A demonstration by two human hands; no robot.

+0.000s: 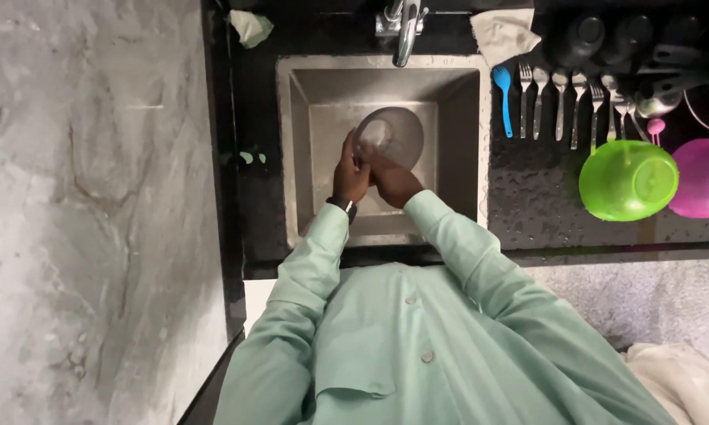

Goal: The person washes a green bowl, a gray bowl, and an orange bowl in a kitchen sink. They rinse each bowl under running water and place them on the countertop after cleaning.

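Note:
Over the steel sink [458, 118] both my hands hold a round grey translucent bowl [394, 132], tilted with its inside facing up toward me. My left hand [349, 169] grips its left rim, fingers curled over the edge. My right hand [391, 179] is closed on its lower edge, touching the left hand. A dark watch sits on my left wrist. The tap [405, 27] stands just beyond the bowl; I cannot tell whether water runs.
On the wet black counter right of the sink lie a blue spoon [502, 98] and several forks and spoons [563, 98]. An upturned green bowl [628, 179] and a pink bowl [702, 178] sit beside dark pots. A cloth [502, 33] lies behind.

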